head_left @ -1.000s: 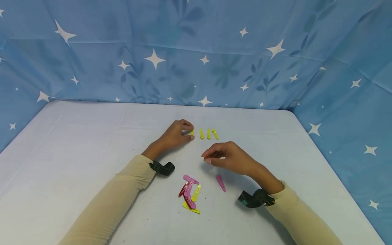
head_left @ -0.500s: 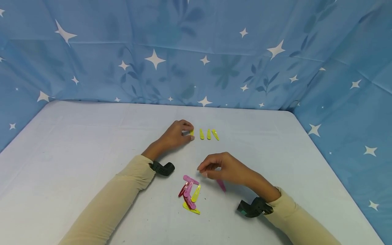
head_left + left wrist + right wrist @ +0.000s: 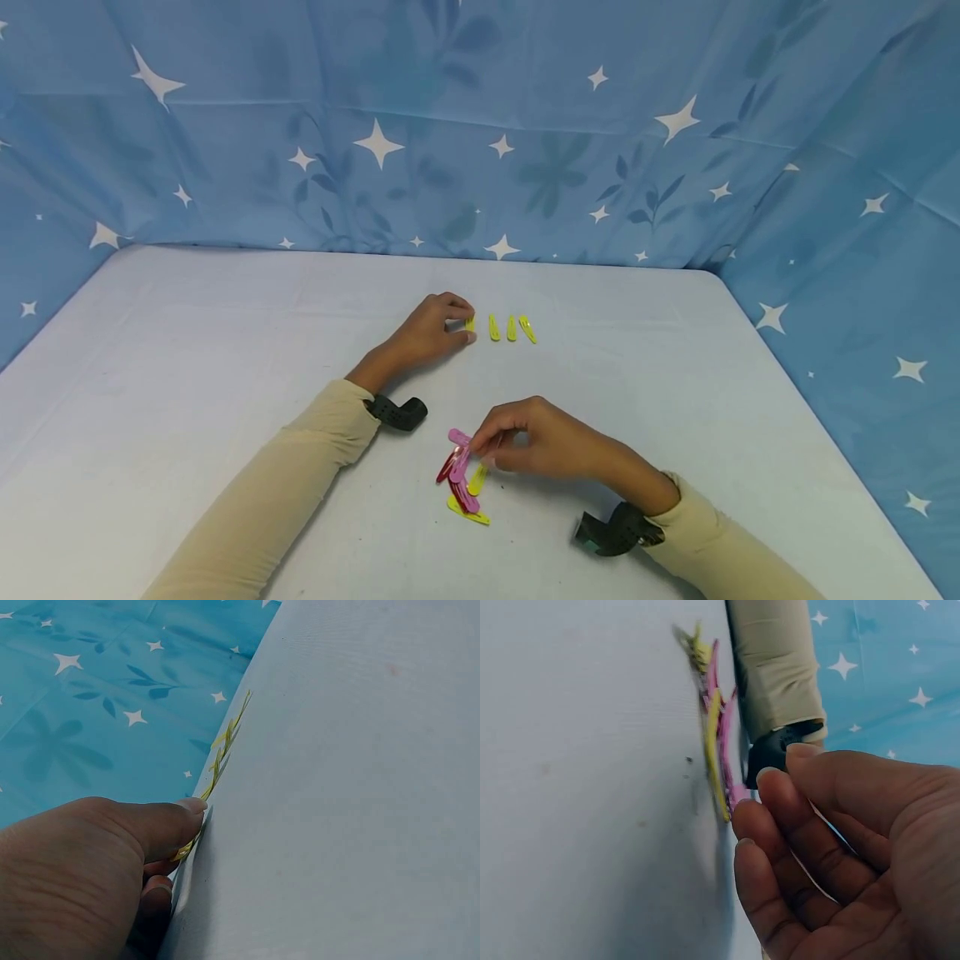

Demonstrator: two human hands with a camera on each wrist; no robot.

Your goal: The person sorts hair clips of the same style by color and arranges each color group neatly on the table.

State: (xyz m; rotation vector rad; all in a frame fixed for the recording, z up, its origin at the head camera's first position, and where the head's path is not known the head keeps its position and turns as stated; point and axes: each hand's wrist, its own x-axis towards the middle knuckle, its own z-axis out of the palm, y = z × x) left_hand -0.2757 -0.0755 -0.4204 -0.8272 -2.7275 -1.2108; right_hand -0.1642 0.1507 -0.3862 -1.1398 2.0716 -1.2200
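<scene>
My left hand [image 3: 431, 329] pinches a yellow snap hair clip [image 3: 470, 323] between thumb and fingers on the white table; in the left wrist view most of that clip [image 3: 186, 849] is covered. To its right, three more yellow clips stand in a row, the rightmost yellow clip [image 3: 528, 329] tilted. Over a loose pile nearer me hovers my right hand [image 3: 547, 442], its fingers loosely bent and nothing between them in the right wrist view. Overlapping in the pile are pink clips [image 3: 459, 467], red clips [image 3: 447, 467] and yellow clips [image 3: 477, 480].
A white cloth covers the table [image 3: 225, 375]. Blue star-patterned fabric [image 3: 450, 125] hangs along its back and right side. A black wrist camera [image 3: 401, 412] sits on my left wrist, with another black camera [image 3: 615, 529] on the right one.
My right hand has moved toward me and left, down to the pile, and now covers the separate pink clip and part of the pile. The left hand stays put.
</scene>
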